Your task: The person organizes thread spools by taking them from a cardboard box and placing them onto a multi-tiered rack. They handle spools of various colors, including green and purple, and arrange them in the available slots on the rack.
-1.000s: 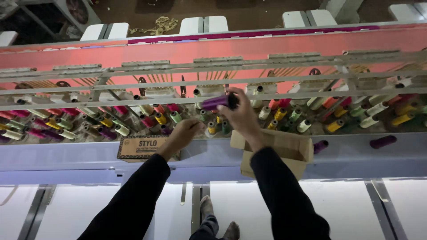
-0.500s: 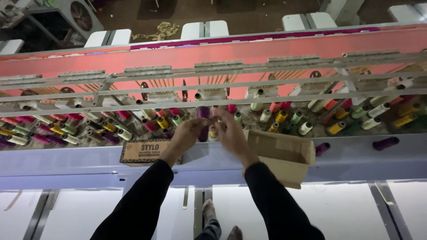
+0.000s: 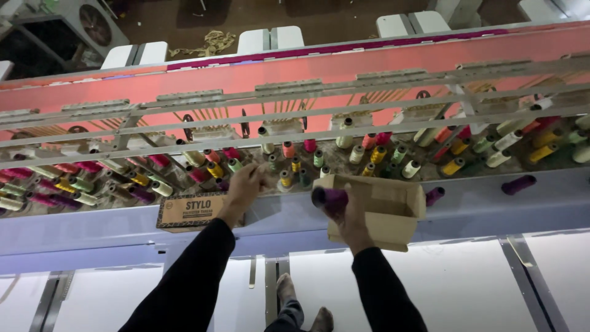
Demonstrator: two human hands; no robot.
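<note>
Flat printed cardboard box [image 3: 192,211] on ledge [image 3: 92,227]

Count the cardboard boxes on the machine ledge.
2. An open cardboard box sits right of centre, beside the right hand, which holds a purple thread spool. A flatter printed box lies below the left hand. Others may be hidden.

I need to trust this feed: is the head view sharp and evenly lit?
Head view: the right hand and its purple spool are slightly motion-blurred; the floor at top is dark; straight rails bow from wide-angle distortion; the white panels look bright.
</note>
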